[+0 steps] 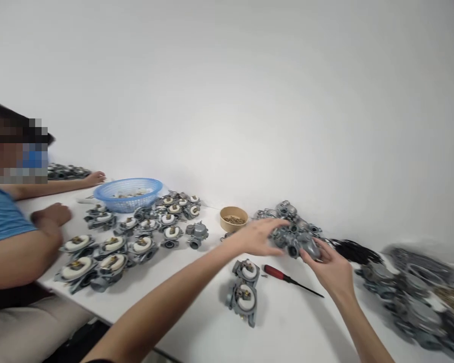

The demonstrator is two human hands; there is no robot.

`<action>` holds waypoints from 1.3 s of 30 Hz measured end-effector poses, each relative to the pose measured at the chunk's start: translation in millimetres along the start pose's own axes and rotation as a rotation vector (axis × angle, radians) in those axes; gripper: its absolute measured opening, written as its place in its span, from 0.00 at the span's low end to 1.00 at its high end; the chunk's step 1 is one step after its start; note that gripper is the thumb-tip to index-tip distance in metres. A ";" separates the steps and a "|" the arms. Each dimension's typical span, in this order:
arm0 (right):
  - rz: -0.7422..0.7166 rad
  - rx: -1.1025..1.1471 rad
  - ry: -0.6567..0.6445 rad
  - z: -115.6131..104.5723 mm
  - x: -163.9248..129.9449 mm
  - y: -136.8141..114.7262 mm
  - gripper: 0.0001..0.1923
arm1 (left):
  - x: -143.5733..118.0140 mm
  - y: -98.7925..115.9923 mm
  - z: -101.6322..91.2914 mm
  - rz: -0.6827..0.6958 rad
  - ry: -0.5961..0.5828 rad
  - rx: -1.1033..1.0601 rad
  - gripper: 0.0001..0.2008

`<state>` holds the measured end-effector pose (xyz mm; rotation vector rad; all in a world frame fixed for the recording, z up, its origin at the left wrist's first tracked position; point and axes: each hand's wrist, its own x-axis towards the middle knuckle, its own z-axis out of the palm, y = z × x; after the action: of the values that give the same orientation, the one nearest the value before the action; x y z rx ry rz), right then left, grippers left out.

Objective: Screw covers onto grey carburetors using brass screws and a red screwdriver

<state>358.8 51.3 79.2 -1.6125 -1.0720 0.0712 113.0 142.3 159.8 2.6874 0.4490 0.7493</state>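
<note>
My right hand (332,266) is closed round a grey metal carburetor (307,244), thumb and fingers on its rounded end. My left hand (260,236) reaches in from the left with fingers apart, slightly blurred, close to that carburetor and the pile of carburetors (286,208) behind it. Nothing shows in its grasp. Below the hands, a screwdriver (275,273) with a red and black handle lies on the white table (287,322), a small screw (264,276) by its handle. Two carburetors with white floats (245,297) lie left of it.
A round tan tub (233,220) of small brass-coloured parts stands by the wall. Many float-topped carburetors (111,263) and a blue basket (128,187) fill the left side, beside a co-worker in a blue shirt (7,214). More carburetors (419,307) and black cords (353,250) lie right.
</note>
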 end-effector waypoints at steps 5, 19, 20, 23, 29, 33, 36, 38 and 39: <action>0.014 -0.388 0.012 -31.2 28.2 21.3 0.36 | -68.7 -56.8 -43.5 -0.180 0.199 0.242 0.13; 0.199 -0.720 -0.088 -35.4 32.1 39.9 0.35 | -142.2 -112.8 -70.4 -0.665 0.053 0.317 0.27; 0.207 -0.723 -0.090 -34.9 31.9 40.6 0.35 | -143.2 -113.6 -70.2 -0.678 0.021 0.302 0.28; 0.225 -0.729 -0.097 -34.0 31.9 41.5 0.36 | -146.9 -119.1 -69.2 -0.699 -0.061 0.265 0.32; 0.247 -0.735 -0.132 -37.5 33.2 39.6 0.36 | -151.1 -128.4 -67.6 -0.674 -0.084 0.244 0.34; 0.236 -0.745 -0.146 -39.1 34.3 41.0 0.35 | -151.8 -128.0 -67.8 -0.687 -0.076 0.245 0.35; 0.195 -0.741 -0.157 -39.5 35.4 44.2 0.34 | -151.6 -128.2 -67.4 -0.686 -0.074 0.239 0.34; 0.145 -0.733 -0.165 -39.6 36.0 46.6 0.33 | -151.3 -128.9 -66.8 -0.680 -0.069 0.234 0.34; 0.120 -0.728 -0.168 -39.6 36.1 47.5 0.33 | -151.0 -129.2 -66.5 -0.678 -0.064 0.234 0.33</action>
<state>430.0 48.1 72.3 -2.3574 -1.2042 -0.1223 -73.3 216.0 98.3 2.4768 1.4040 0.4223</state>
